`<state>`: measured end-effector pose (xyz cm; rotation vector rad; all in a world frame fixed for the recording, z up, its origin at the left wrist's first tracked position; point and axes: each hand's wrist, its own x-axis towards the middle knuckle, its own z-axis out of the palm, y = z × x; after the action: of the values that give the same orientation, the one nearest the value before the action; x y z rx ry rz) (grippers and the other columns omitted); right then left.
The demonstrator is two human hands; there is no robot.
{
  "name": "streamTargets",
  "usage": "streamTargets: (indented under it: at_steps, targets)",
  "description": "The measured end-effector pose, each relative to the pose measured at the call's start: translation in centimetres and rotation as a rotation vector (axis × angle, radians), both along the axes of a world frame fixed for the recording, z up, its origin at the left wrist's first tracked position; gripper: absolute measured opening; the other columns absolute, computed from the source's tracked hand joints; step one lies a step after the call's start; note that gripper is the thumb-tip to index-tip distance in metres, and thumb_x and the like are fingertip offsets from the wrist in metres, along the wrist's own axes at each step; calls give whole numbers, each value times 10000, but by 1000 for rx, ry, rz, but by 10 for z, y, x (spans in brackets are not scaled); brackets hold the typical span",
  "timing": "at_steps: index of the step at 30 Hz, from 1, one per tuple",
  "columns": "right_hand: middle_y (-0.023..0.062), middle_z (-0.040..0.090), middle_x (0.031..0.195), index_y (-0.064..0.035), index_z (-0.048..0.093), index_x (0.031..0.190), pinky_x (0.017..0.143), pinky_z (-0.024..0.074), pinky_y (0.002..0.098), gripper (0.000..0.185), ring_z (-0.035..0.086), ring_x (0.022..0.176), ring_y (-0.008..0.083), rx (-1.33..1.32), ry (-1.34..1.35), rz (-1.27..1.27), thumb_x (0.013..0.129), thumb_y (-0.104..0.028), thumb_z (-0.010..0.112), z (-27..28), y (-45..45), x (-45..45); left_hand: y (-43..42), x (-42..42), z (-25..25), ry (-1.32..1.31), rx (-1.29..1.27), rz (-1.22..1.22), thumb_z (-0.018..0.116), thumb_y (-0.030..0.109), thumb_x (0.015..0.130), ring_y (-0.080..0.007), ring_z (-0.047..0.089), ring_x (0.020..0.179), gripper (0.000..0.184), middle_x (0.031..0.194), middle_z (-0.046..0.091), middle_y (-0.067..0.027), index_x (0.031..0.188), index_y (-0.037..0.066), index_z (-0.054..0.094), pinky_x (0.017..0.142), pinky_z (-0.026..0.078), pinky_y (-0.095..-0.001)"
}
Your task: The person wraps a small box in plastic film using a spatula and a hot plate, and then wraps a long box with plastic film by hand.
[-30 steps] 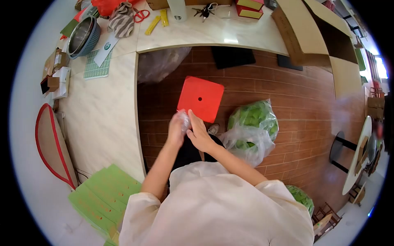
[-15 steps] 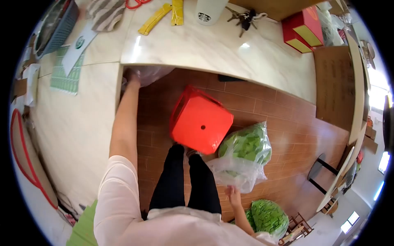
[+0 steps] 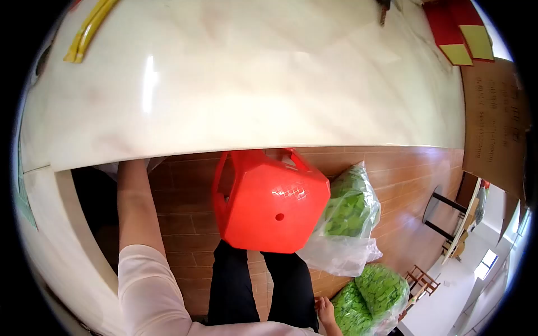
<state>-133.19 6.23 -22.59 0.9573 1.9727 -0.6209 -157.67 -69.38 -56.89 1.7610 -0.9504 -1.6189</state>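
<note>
My left arm reaches down under the near edge of the marble counter (image 3: 252,84), and my left hand is hidden beneath it, beside a partly visible clear plastic bag (image 3: 156,163). Low in the view, my right hand (image 3: 324,307) hangs by my right leg with its fingers loosely curled; whether it holds anything is too small to tell. A red plastic stool (image 3: 263,207) stands on the floor before my knees. To its right is a clear bag of green leaves (image 3: 348,210). Another bag of green leaves (image 3: 381,291) lies close to my right hand.
On the counter are a yellow packet (image 3: 91,31) at the far left and red and yellow boxes (image 3: 448,33) at the right. A large cardboard box (image 3: 493,123) stands at the right edge. Farther back are a black table base (image 3: 431,210) and a wooden chair (image 3: 420,280).
The view has come closer to the counter. My hands, together a second ago, are now apart; my left hand has gone from the counter's edge to fully hidden under it.
</note>
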Motion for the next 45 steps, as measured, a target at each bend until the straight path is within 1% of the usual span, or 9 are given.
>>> streamTargets:
  at_steps: [13,21,25,27,30,33,35,37,45]
  targets:
    - [48,636,772,-16,618,1110,617,484,233,257,573,653,100,-192,-16,-70,1046,-206,456,11,-26,6,16,-54,49,-827,-501,-664,473,138,964,-376,606,988,283,1095,625,-242,1161,-46,562,836,479,-450]
    - [78,656,757,4,631,1090,647,524,275,248,616,668,131,-329,27,27,1026,-194,498,41,-15,-11,222,-18,150,-685,-1021,-982,461,98,962,-439,550,1124,379,1266,552,-287,1312,-47,479,960,441,-494]
    - [86,659,759,7,638,1061,634,522,278,231,616,658,140,-411,94,121,1019,-173,500,47,7,-33,373,106,203,-551,-704,-1135,497,130,947,-411,413,1317,565,1467,386,-238,1471,19,317,1070,383,-484]
    - [77,659,767,-18,630,1083,598,508,267,240,606,632,133,-492,141,251,1020,-201,489,40,32,-43,419,166,244,-578,-136,-1304,504,162,947,-417,473,1270,540,1438,417,-236,1454,58,354,1037,424,-458]
    - [74,659,734,-21,648,1022,595,506,291,265,611,623,146,-450,120,451,1012,-236,494,34,64,-68,472,283,229,-497,184,-1585,546,292,936,-334,502,1286,420,1389,533,-182,1277,50,596,1087,388,-406]
    - [94,669,731,-17,652,959,606,508,330,308,637,641,182,-381,238,774,997,-288,509,20,102,-90,502,361,293,-668,234,-1349,525,278,963,-319,607,1138,346,1223,646,-172,1214,71,639,975,483,-393]
    - [117,676,741,-21,647,946,633,516,358,339,657,675,220,-341,406,938,990,-325,502,-44,146,-94,522,420,293,-738,166,-1039,532,239,967,-328,635,1067,292,1144,677,-154,1164,53,642,918,504,-394]
    - [165,685,779,-30,650,947,678,525,417,336,675,734,306,-334,396,1013,977,-329,500,-11,131,-120,544,484,276,-635,137,-804,531,220,979,-292,668,986,276,1061,696,-138,1155,34,633,869,523,-377]
    - [223,690,938,-50,677,977,824,516,504,270,658,917,416,-546,689,1033,923,-276,540,51,11,-141,609,554,387,-447,22,-730,522,207,1005,-188,672,882,284,998,691,-104,1209,23,596,812,525,-316]
